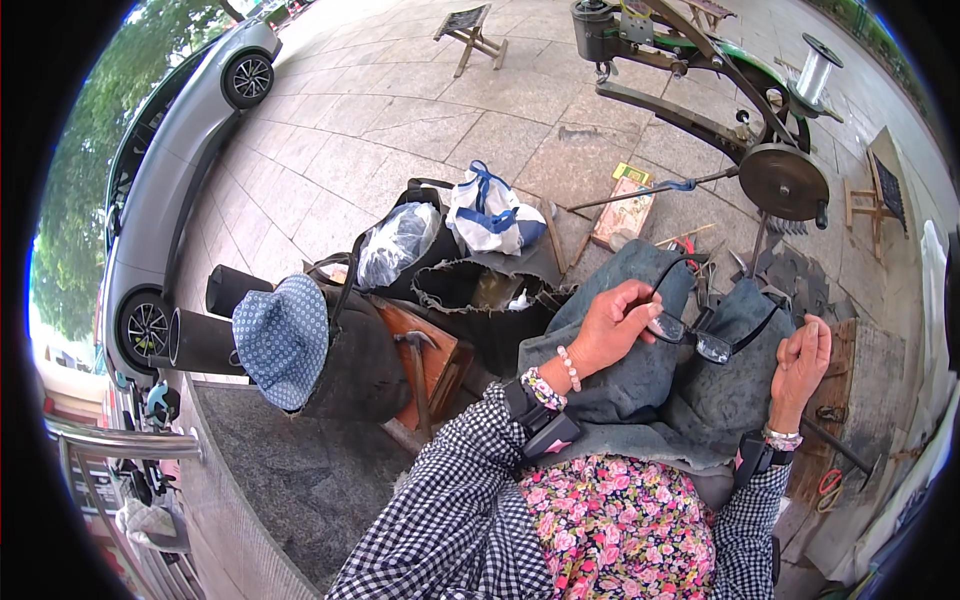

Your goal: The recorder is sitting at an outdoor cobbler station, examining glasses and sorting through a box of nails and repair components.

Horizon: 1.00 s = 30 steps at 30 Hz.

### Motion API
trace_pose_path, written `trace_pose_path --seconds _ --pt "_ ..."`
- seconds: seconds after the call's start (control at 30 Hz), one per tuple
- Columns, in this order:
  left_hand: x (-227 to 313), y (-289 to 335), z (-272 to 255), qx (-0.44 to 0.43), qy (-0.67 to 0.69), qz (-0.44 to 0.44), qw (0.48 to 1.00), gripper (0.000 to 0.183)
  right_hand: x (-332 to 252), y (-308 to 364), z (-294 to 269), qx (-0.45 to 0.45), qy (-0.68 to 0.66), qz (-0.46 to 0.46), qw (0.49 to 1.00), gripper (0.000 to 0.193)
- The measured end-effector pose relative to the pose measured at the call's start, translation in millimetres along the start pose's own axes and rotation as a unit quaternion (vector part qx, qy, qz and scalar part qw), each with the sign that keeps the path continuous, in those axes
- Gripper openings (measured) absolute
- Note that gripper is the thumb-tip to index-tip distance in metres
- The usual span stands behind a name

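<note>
My left hand (610, 328) pinches a pair of dark-framed eyeglasses (714, 347) by the side of one lens, over my lap. Both temple arms are unfolded and point away from me. Close to the tip of the right temple arm is my right hand (800, 362), its fingers closed. Whatever those fingers hold, if anything, is too small to make out. Under both hands a worn blue-grey apron (600, 395) covers my knees, above a floral cloth (620, 520).
A hammer (418, 375) leans on a wooden box (450, 360) at the left, beside a patterned hat (282, 342) and dark bags. Ahead stands a hand-cranked sewing machine (740, 120). Scissors (829, 490) and another hammer (845, 448) are at the right. A car (180, 170) is parked at far left.
</note>
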State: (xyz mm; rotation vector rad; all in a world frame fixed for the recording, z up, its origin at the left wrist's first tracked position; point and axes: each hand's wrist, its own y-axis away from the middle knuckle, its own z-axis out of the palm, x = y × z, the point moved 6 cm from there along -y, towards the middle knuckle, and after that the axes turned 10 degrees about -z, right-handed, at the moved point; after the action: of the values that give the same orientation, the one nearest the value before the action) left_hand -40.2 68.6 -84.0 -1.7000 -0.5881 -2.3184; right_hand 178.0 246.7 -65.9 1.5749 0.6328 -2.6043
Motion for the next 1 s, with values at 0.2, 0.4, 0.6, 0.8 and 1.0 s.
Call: trace_pose_path --seconds 0.2,0.4,0.6,0.8,1.0 --pt "0.3 -0.1 0.1 -0.003 -0.013 0.004 1.000 0.014 0.5 0.0 -0.6 0.001 -0.004 0.002 1.000 0.016" --pt "-0.2 0.0 0.7 -0.004 0.005 0.005 1.000 0.014 -0.4 0.1 -0.6 0.002 -0.002 -0.001 1.000 0.016" --pt "-2.0 -0.4 0.0 -0.001 0.002 0.004 1.000 0.013 0.3 -0.2 -0.3 0.000 0.002 -0.002 1.000 0.016" --pt "0.2 0.8 1.8 0.001 0.004 0.005 1.000 0.012 -0.9 0.1 -0.2 -0.003 0.002 -0.006 1.000 0.016" --pt "0.0 1.1 0.6 0.003 0.004 0.004 1.000 0.013 -1.9 0.1 1.9 0.000 0.003 0.000 1.000 0.016"
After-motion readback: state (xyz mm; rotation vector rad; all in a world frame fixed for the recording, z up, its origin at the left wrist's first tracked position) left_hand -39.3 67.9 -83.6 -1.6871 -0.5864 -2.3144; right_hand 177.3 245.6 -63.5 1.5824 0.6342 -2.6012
